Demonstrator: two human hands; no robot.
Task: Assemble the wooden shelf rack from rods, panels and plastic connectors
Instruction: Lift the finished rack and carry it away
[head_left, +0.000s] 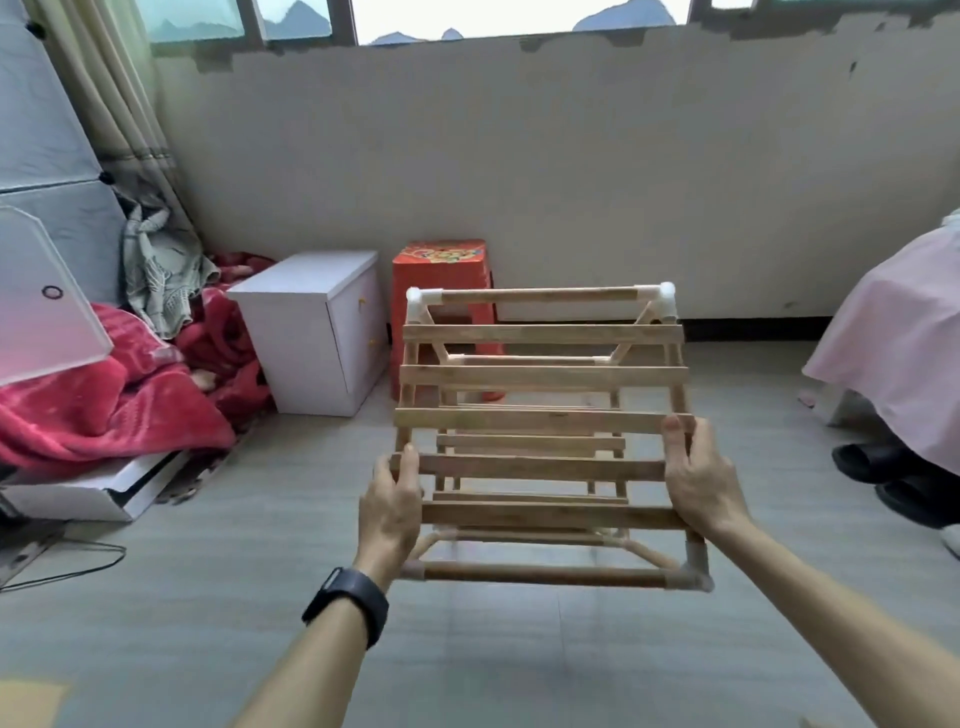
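Rack location: shelf rack at centre frame, held clear of the floor, tipped so its slatted panels face the camera, far top rod toward the red stool
Assembly state: judged near complete; rods, panels and white connectors appear joined
Left grip: left grip, lower centre-left, closed on the rack's left edge, fingers wrapped over the slat ends, thumb on the near face
Right grip: right grip, centre-right, closed on the right edge likewise, thumb up along the side rail
Risk, joints: connectors look push-fit; load carried through the slats could work a rod out of its socket
Risk, balance: both grips sit on the near half, so the far end overhangs and may dip or twist
Risk, collision: a swing to the upper left could strike the stool or the white cabinet
Unverified: lower-right corner connector is blurred; its seating cannot be confirmed
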